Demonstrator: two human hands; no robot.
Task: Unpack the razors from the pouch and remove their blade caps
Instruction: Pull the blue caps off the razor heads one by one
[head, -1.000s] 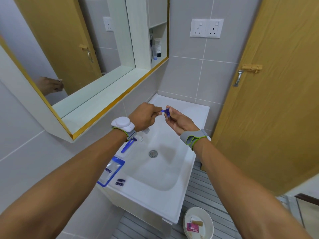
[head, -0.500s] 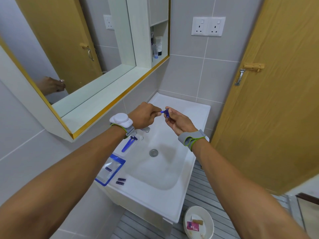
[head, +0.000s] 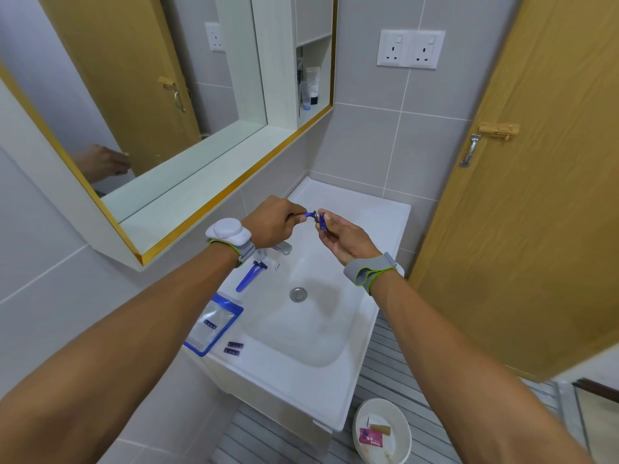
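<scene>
Above the white sink (head: 385, 226) my left hand (head: 274, 222) grips the handle of a blue razor (head: 310, 215). My right hand (head: 345, 237) pinches the blue blade cap (head: 322, 222) at the razor's head. Two more blue razors (head: 251, 274) lie on the sink's left ledge by the tap. The clear pouch with blue edging (head: 214, 324) lies nearer on that ledge, with a dark cap showing on or inside it. Two loose caps (head: 233, 348) sit beside the pouch.
A chrome tap (head: 284, 248) stands under my left hand, and the drain (head: 298, 294) is mid-basin. A mirror cabinet (head: 201, 209) juts out at the left. A wooden door (head: 519, 195) closes the right side. A white bin (head: 383, 430) stands on the floor.
My hands stayed together over the sink. The cap in my right fingers now sits slightly apart from the razor head, angled downward.
</scene>
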